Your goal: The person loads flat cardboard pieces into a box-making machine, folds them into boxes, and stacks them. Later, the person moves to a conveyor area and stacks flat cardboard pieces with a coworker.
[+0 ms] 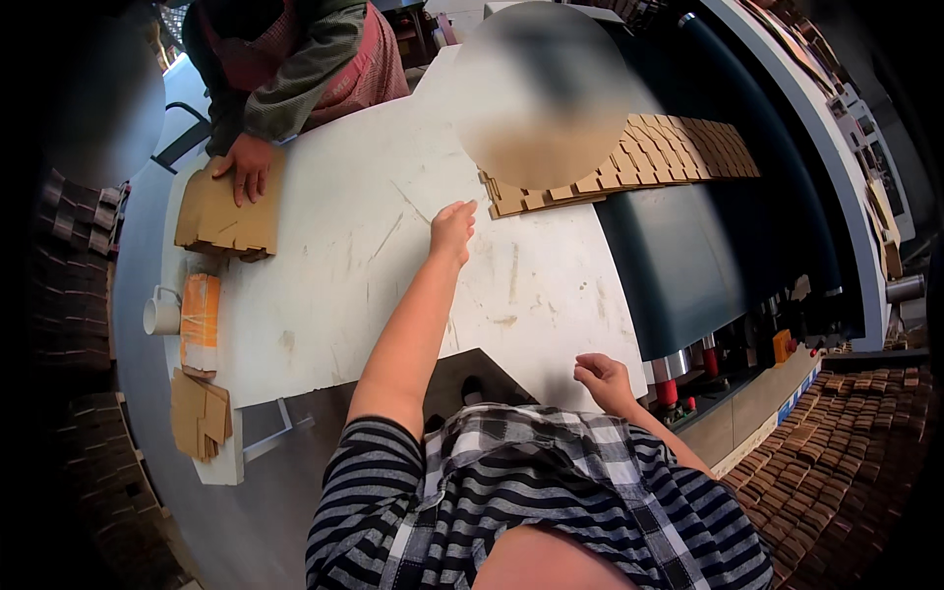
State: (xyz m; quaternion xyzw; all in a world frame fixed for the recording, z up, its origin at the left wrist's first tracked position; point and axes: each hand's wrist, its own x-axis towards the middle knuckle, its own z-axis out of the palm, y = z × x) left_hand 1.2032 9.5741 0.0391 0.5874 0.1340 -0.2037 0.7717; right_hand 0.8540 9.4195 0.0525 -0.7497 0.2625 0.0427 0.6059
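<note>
My left hand (453, 232) reaches out over the white table (324, 315). Its fingers are curled in, and nothing shows between them. Just beyond its fingertips is the near end of a long overlapping row of brown cardboard pieces (678, 149), a little apart from the hand. Close to my body, my right hand (605, 382) hovers at the table's right edge with fingers bent towards the thumb, holding nothing I can see. A round blur hides part of the cardboard row.
Across the table a person's hand (248, 167) rests on a cardboard stack (226, 211). At the left edge are a white mug (161, 311), an orange-and-white package (201, 323) and flat cardboard pieces (200, 413). A dark green conveyor belt (678, 265) adjoins the table; cardboard piles (826, 462) lie lower right.
</note>
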